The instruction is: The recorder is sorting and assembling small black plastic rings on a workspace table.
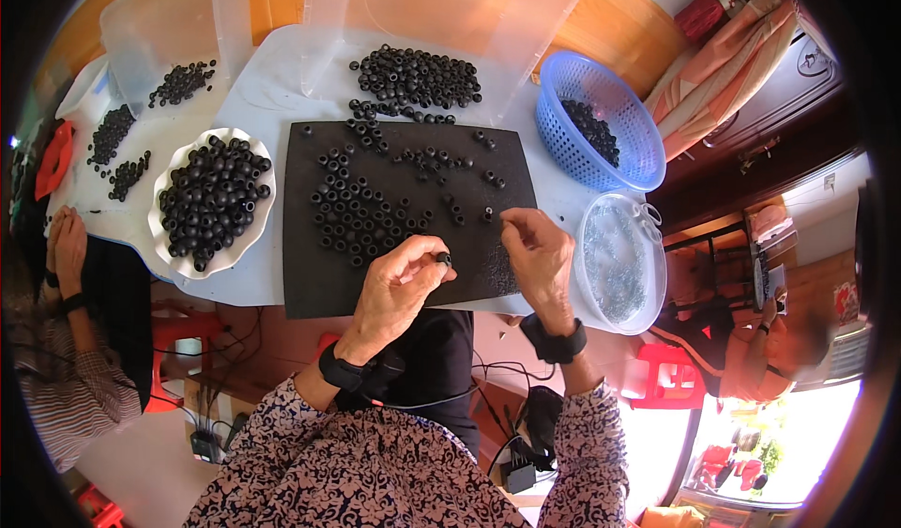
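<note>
Pale tabletop (267, 82) fills the upper middle, partly hidden by a black mat (314, 289). At lower centre the left hand (399, 279) pinches a black bead (444, 258), half covered; right of it, the right hand (544, 251) curls, holding what I cannot tell. Contents (613, 260) of the clear tub (660, 279) at right look indistinct

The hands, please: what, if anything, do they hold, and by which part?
The left hand pinches a black bead by its side; right hand: cannot tell.
</note>
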`<action>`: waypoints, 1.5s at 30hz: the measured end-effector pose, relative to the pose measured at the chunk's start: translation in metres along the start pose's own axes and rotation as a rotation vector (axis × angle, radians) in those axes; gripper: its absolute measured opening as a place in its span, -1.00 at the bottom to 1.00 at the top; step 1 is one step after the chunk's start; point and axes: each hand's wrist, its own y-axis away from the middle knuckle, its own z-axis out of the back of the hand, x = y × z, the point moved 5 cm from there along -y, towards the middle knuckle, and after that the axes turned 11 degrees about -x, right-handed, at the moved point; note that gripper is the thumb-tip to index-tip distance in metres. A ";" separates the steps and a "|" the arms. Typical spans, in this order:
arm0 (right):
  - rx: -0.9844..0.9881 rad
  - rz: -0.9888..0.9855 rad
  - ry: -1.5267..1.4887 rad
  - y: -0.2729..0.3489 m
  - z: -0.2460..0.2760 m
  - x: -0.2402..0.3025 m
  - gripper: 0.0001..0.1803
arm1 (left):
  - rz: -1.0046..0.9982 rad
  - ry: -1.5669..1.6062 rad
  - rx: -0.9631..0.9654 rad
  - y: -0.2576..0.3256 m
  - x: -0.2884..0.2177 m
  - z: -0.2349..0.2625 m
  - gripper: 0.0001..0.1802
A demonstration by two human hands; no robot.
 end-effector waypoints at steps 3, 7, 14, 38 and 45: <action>0.085 0.182 0.213 -0.011 0.001 -0.006 -0.84 | 0.010 0.001 0.008 0.000 0.000 -0.002 -0.77; 0.073 0.487 0.640 -0.019 -0.007 0.014 -0.89 | 0.008 0.002 -0.002 0.000 -0.001 0.000 -0.77; 0.201 0.360 0.268 -0.040 -0.064 0.030 -0.90 | 0.014 -0.001 -0.028 0.000 -0.009 -0.005 -0.81; 0.243 -0.289 -0.428 0.032 -0.023 0.005 -0.77 | -0.023 -0.075 -0.044 -0.001 -0.005 0.000 -0.78; 0.381 -0.336 -0.484 0.034 -0.028 0.015 -0.79 | -0.006 -0.073 -0.055 -0.001 -0.010 -0.006 -0.84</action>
